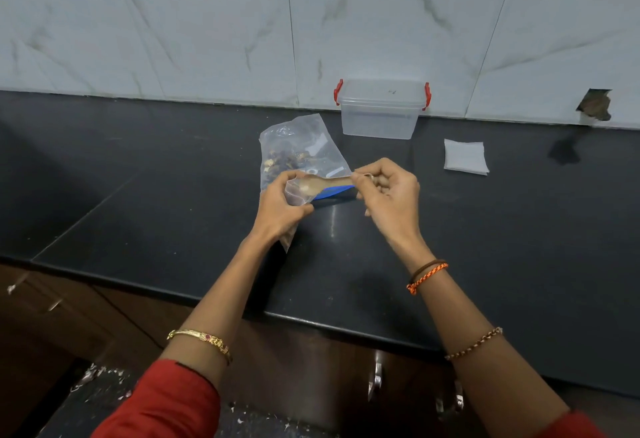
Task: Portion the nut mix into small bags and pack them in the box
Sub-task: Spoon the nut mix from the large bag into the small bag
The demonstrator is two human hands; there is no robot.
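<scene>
Black counter w/ marble-tile wall; left hand grips small bag, right hand pinches spoon.

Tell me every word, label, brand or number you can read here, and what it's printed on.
None can be read.
Clear box: a small dark mark on its lid, too small to read.
Large nut bag: white strips or patches, blurred, no letters legible.
Small bag held in the left hand: no print visible.
Stack of small bags: plain, no print visible.

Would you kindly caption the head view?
Left hand holds small bag; right hand spoons nut mix in.
</scene>
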